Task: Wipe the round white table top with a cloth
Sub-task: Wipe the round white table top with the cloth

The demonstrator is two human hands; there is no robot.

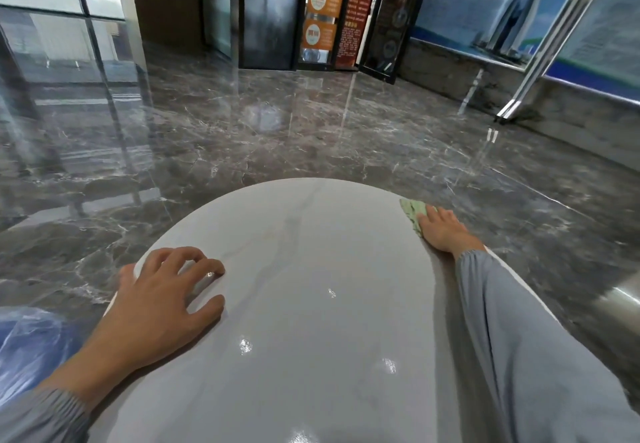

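Grey sleeves are framing the bottom of the head view, the left sleeve point(41, 418) low in the corner and the right sleeve point(519, 356) lying along the right side of the round white table top point(311, 321). The left hand point(162, 300) is resting on the table top near its left edge, with the fingers loosely arched, the tips touching the surface and the thumb lying out to the side; it is gripping nothing. The right hand point(443, 231) is pressing flat, fingers straight, on a pale green cloth point(412, 212), which is lying at the far right rim of the table top and sticking out past the fingertips.

Orange panels point(320, 3) on the far wall are showing white circles with Chinese characters; one pair is looking like "企服", and the rest is too small to read. Beside them a red panel point(358, 10) is carrying columns of fine writing, unreadable. A framed poster point(495, 17) to the right is showing a tall tower against blue.

The table top is glossy, faintly grey-veined and catching small glints of light. Dark grey marble floor point(277, 124) with white veins is reflecting a glass wall point(52, 27) on the left.
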